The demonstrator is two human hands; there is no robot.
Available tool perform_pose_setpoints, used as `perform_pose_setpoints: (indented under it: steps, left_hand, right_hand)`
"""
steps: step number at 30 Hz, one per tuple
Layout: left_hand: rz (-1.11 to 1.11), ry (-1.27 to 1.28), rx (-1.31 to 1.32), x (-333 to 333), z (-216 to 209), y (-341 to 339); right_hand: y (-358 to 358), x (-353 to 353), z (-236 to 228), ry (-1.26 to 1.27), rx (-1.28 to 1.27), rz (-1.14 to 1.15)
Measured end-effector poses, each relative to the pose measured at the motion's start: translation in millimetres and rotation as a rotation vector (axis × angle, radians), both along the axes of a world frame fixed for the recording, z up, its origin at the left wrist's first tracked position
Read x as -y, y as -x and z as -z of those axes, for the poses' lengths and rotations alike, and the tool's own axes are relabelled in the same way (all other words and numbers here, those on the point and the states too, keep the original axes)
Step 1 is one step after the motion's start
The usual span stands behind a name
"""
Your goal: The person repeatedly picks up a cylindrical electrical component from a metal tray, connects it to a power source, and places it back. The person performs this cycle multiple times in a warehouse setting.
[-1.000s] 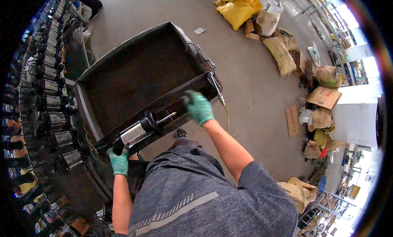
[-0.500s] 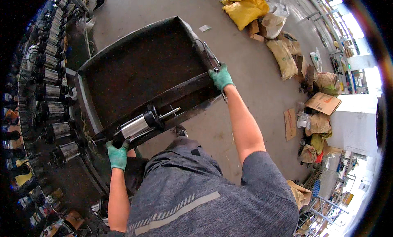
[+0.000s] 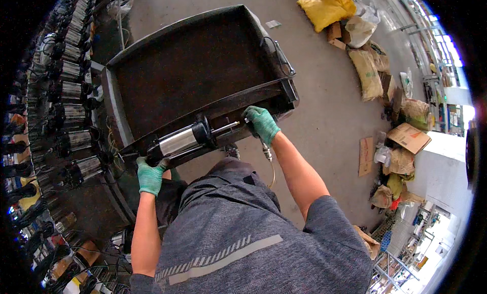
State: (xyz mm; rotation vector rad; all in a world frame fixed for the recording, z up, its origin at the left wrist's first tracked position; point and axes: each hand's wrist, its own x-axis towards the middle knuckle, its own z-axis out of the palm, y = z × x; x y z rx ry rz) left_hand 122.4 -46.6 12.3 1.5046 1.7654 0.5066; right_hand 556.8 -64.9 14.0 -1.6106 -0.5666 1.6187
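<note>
A shiny silver metal cylinder with black ends [image 3: 177, 143] lies on its side along the near edge of a big dark metal tray [image 3: 116, 109], at 6 o'clock from the tray's middle. A thin metal rod [image 3: 224, 128] sticks out of it toward 2 o'clock. The left hand in a green glove [image 3: 150, 177] is at the cylinder's 7 o'clock, its fingers curled around the lower black end. The right hand in a green glove [image 3: 262, 124] is near 3 o'clock, its fingers closed around a small dark tool [image 3: 249, 125], just beside the rod's tip. A silver metal fitting [image 3: 267, 153] and a thin yellowish hose [image 3: 274, 175] hang below that hand. At 9 o'clock, many more silver and black cylinders [image 3: 72, 113] stand in rows. A bright yellow sack [image 3: 328, 11] lies on the grey floor [image 3: 314, 111] toward 1 o'clock.
</note>
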Motion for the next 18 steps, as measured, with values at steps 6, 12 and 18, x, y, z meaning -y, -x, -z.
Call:
perform_pose_setpoints:
  steps: [6,12,18]
  left_hand:
    - [0.026,-0.026,-0.068,-1.5,-3.7,-0.1]
    - [0.021,0.010,-0.064,-2.9,-24.6,-12.6]
    - [0.016,0.036,-0.111,-4.0,-32.3,-16.7]
  right_hand:
    - [17.6,-9.9,7.5,-0.032,-0.040,-0.005]
    - [29.6,-11.0,5.9,0.015,-0.020,0.101]
    - [34.3,-10.8,18.5,-0.039,0.027,0.133]
